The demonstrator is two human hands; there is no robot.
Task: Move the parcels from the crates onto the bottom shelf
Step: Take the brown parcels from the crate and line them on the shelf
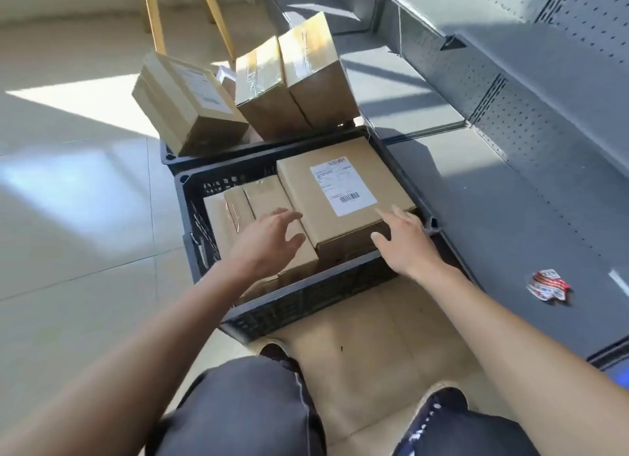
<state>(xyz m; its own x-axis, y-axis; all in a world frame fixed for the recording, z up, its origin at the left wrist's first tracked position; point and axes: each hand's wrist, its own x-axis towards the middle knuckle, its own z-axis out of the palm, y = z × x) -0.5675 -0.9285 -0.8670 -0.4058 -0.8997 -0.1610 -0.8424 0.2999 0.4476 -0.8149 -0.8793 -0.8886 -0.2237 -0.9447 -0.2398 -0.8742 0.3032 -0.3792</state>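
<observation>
though smooth, boxy cardboard parcel

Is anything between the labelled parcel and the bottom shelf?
The near crate's right wall stands between the labelled parcel and the bottom shelf. A crumpled wrapper lies further along the shelf.

My near crate: black plastic, perforated, matt. Top parcel in it: brown cardboard, matt, with a white paper label. Far parcels: cardboard under glossy clear tape. Bottom shelf: grey painted metal, smooth. Floor: pale glossy tiles. Wrapper on my shelf: crumpled, shiny.
</observation>
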